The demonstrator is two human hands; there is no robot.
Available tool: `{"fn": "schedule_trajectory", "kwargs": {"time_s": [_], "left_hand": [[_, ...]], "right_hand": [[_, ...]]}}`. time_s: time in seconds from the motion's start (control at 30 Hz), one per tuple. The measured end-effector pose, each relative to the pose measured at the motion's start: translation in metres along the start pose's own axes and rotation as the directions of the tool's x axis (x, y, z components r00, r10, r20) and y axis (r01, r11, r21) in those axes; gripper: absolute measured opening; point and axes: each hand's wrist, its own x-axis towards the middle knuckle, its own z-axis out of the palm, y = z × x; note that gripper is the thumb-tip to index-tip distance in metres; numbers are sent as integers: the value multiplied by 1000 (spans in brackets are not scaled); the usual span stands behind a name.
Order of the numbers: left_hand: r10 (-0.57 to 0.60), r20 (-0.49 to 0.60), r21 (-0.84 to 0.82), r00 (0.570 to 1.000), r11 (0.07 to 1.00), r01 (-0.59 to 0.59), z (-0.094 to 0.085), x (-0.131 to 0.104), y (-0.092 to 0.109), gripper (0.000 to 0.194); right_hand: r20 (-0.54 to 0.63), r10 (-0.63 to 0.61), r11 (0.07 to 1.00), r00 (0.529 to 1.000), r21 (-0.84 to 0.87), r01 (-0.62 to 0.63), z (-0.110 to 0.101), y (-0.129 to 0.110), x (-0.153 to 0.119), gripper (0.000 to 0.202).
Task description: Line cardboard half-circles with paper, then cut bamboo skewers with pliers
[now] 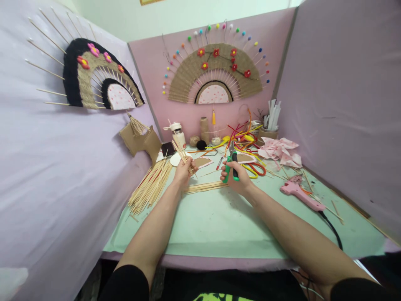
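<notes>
My left hand (185, 169) is closed around a small bundle of thin wooden sticks (179, 151), which tilts up and to the left. In my right hand (235, 173) are green and black pruning shears (231, 163), gripped by the handles with the blades pointing up and away from me. A row of longer sticks (205, 187) lies flat on the table just below and between both hands. Left of my left arm spreads a large pile of sticks (152, 186). Pieces of brown cardboard with a pale edge (202, 161) lie behind the hands.
A pink glue gun (302, 195) with a black cord rests at the right. Behind are coloured pipe cleaners (242, 138), pink spotted fabric (280, 151), a twine spool (204, 129) and a white bottle (178, 136). Fan-shaped decorations (216, 52) hang on the partitions.
</notes>
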Motion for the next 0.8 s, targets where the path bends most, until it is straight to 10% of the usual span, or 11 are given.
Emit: {"fn": "schedule_trajectory", "kwargs": {"time_s": [0.43, 0.8], "left_hand": [[211, 73, 35, 975, 976, -213, 11, 0, -26, 25], [131, 162, 88, 978, 985, -146, 8, -1, -31, 24]], "right_hand": [[18, 19, 1000, 1000, -6, -19, -2, 4, 1, 24], [30, 28, 1000, 999, -12, -28, -1, 5, 0, 24]]}}
